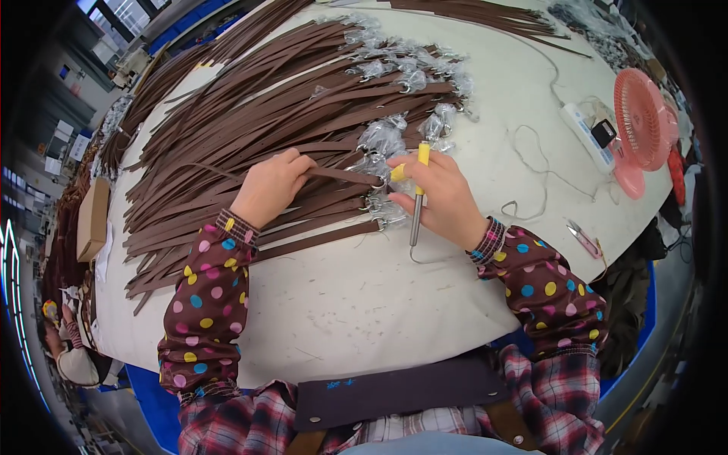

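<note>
My left hand (274,186) pinches a brown flat strap (340,175) over a pile of similar straps. Its end has a metal ring (381,182) and lies beside my right fingers. Upright in my right hand (444,193) is a pen-like tool (417,216) with a yellow upper end, a grey metal shaft and a thin, curved lower end. Yellow wrapping covers a fingertip of that hand. Whether the right fingers also touch the strap end I cannot tell. Clear plastic wrapping (383,135) covers the metal fittings of many straps nearby.
The pile of brown straps (220,152) spreads across the white table (341,303). At the right stand a pink fan (641,121) and a white power strip (588,136) with cords. Pink-handled snips (584,240) lie near the right edge. A cardboard box (92,220) is at the left.
</note>
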The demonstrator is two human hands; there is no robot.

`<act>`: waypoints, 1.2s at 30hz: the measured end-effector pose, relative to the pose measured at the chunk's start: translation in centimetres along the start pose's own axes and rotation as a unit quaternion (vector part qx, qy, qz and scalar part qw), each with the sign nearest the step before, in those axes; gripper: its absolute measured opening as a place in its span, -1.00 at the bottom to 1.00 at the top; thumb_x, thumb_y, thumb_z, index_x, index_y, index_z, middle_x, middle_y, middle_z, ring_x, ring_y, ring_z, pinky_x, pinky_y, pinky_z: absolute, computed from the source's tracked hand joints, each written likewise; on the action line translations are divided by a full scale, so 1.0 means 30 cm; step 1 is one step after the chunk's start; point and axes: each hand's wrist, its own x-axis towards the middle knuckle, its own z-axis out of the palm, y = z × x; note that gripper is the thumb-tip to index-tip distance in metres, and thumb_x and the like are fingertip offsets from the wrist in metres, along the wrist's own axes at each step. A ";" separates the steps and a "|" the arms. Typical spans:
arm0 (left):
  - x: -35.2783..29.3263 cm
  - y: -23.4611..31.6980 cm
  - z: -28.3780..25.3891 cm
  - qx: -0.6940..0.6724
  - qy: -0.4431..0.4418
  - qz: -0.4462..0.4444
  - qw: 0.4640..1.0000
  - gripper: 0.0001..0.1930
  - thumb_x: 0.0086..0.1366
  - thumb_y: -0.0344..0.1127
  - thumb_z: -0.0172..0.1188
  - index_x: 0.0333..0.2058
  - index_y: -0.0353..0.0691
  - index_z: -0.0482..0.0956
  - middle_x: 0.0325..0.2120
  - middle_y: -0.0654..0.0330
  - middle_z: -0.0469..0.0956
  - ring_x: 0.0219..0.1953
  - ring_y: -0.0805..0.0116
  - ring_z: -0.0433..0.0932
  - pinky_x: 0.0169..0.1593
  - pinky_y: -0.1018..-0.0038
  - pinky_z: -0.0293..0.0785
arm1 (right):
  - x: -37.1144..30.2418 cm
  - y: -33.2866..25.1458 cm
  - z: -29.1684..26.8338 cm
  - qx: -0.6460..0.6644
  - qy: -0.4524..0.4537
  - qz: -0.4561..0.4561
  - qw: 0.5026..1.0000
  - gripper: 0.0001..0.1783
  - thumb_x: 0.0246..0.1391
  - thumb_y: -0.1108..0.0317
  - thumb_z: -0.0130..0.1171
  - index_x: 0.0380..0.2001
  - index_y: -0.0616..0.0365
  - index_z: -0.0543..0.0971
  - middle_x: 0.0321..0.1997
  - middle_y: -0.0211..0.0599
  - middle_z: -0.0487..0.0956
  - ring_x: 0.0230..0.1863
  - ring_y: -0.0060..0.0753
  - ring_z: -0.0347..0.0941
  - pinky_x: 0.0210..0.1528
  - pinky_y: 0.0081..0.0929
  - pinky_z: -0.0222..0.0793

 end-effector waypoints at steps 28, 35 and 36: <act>-0.005 0.085 0.027 0.031 0.038 0.017 0.999 -0.52 0.09 0.01 0.23 -0.22 -0.30 0.45 -0.16 0.15 0.42 -0.10 0.18 0.39 -0.04 0.34 0.27 | 0.105 -0.012 0.149 -0.141 -0.004 -0.057 0.988 -0.75 -0.03 0.22 0.23 -0.31 0.03 0.44 -0.19 -0.36 0.56 0.01 -0.23 0.38 0.16 -0.09 0.10; 0.021 0.050 0.067 -0.005 0.078 0.049 0.996 -0.36 0.07 0.13 0.22 -0.10 -0.36 0.40 -0.21 0.08 0.44 -0.11 0.12 0.41 -0.06 0.34 0.33 | 0.084 -0.007 0.115 -0.097 -0.088 0.008 0.991 -0.75 -0.03 0.27 0.25 -0.32 0.09 0.43 -0.28 -0.29 0.54 -0.12 -0.19 0.42 0.03 -0.21 0.24; 0.010 0.041 0.066 0.010 0.066 0.035 0.997 -0.33 0.06 0.13 0.22 -0.07 -0.36 0.38 -0.21 0.07 0.44 -0.11 0.12 0.41 -0.07 0.33 0.34 | 0.084 0.001 0.095 -0.095 -0.037 0.008 0.995 -0.76 -0.03 0.31 0.24 -0.32 0.10 0.43 -0.26 -0.28 0.54 -0.15 -0.18 0.43 -0.04 -0.26 0.28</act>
